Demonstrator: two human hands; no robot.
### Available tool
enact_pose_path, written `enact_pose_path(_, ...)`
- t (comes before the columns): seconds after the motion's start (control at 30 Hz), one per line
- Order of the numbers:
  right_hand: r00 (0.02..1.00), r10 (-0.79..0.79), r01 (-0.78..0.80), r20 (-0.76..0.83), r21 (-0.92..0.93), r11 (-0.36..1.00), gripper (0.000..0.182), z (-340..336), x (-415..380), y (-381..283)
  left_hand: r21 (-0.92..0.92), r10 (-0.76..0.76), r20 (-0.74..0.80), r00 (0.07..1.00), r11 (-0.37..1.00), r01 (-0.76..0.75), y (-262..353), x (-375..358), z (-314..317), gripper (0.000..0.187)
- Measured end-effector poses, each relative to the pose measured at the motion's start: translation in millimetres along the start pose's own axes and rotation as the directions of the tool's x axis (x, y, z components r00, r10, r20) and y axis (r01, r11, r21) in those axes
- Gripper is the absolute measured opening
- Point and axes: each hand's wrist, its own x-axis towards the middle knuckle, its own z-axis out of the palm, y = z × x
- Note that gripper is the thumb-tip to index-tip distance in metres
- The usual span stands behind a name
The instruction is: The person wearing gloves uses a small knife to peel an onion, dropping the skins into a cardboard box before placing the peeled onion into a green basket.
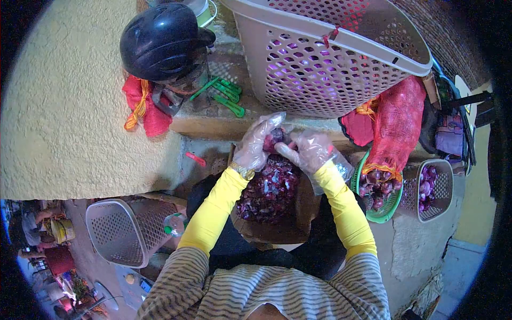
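Both of my hands wear clear plastic gloves, above a cardboard box (305, 205) filled with red onion skins (269, 189). My left hand (255, 145) is wrapped round a red onion (273, 140). From the other side my right hand (309, 152) touches the same onion, its thumb pointing at it and its fingers bent; a loose part of the plastic glove hangs by that wrist. Yellow sleeves cover both forearms, and a watch shows at my left wrist.
Ahead stands a large perforated basket (330, 69) of onions. A black helmet (160, 42) and green-handled tools (226, 96) lie front left. At right are a red net sack (397, 125), a green basket (386, 214) and a small crate (445, 186). Left is a grey basket (114, 229).
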Motion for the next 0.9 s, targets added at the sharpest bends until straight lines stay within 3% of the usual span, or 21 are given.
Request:
enact_pose_path(0.07,0.999,-0.043,0.043,0.004,0.002,0.999,0.039,-3.4,-0.3,-8.0,0.192,-0.019,-0.034,0.999,0.981,0.026,7.2,-0.3,-1.0,0.068)
enact_pose_path(0.1,0.996,-0.086,0.086,0.008,0.004,0.996,0.039,-4.6,-0.5,-11.0,0.192,-0.019,-0.033,0.999,0.981,0.025,2.0,-1.7,0.2,0.068)
enact_pose_path(0.13,0.996,-0.086,0.086,0.008,0.005,0.996,0.039,-4.0,-0.6,-11.3,-0.171,-0.197,-0.007,0.980,0.966,0.193,-1.6,-1.1,0.8,0.060)
enact_pose_path(0.17,0.992,-0.123,0.123,0.022,0.008,0.992,0.040,-3.1,-0.6,-11.2,-0.501,-0.347,0.081,0.934,0.796,0.340,-5.0,-0.7,1.1,0.053)
enact_pose_path(0.2,0.986,-0.160,0.160,0.036,0.012,0.987,0.040,-2.5,-0.4,-11.4,-0.500,-0.347,0.080,0.934,0.797,0.339,-8.3,-1.6,0.5,0.053)
enact_pose_path(0.27,0.981,-0.172,0.173,0.091,0.005,0.985,0.042,-2.0,-1.0,-13.1,-0.797,-0.611,0.295,0.735,0.267,0.542,7.8,6.4,-5.9,0.046)
enact_pose_path(0.43,0.920,-0.224,0.260,0.322,-0.072,0.963,0.053,-0.7,-3.4,-24.3,-0.841,-0.653,0.287,0.701,0.179,0.511,4.6,12.6,-2.7,0.054)
enact_pose_path(0.5,0.919,-0.248,0.276,0.305,-0.050,0.960,0.053,-0.1,-5.3,-23.5,-0.858,-0.662,0.277,0.697,0.156,0.490,0.8,8.3,-0.6,0.054)
enact_pose_path(0.57,0.920,-0.268,0.288,0.286,-0.028,0.957,0.054,-0.7,-6.0,-23.7,-0.804,-0.546,0.029,0.837,0.484,0.344,13.1,3.3,1.1,0.055)
enact_pose_path(0.6,0.915,-0.268,0.294,0.303,-0.044,0.955,0.054,-2.2,-6.2,-24.1,-0.805,-0.546,0.030,0.837,0.483,0.344,6.5,4.0,0.3,0.055)
enact_pose_path(0.67,0.909,-0.269,0.302,0.319,-0.058,0.951,0.055,-4.1,-5.8,-25.2,-0.886,-0.670,0.209,0.712,0.178,0.428,-4.5,8.9,-5.5,0.054)
enact_pose_path(0.77,0.894,-0.266,0.298,0.361,-0.034,0.954,0.057,-4.8,-6.2,-26.3,-0.901,-0.677,0.150,0.721,0.207,0.382,6.5,6.8,-5.2,0.053)
enact_pose_path(0.8,0.851,-0.334,0.361,0.406,0.010,0.933,0.057,-3.4,-7.0,-28.6,-0.901,-0.677,0.150,0.721,0.207,0.382,3.0,8.7,-5.0,0.053)
enact_pose_path(0.87,0.753,-0.411,0.405,0.514,0.130,0.905,0.063,9.3,-12.0,-34.3,-0.965,-0.764,0.124,0.633,0.056,0.257,-11.6,17.7,-6.4,0.054)
enact_pose_path(0.9,0.753,-0.417,0.395,0.509,0.158,0.905,0.066,16.7,-15.6,-34.3,-0.971,-0.776,0.137,0.616,0.017,0.238,-18.7,20.5,-10.8,0.054)
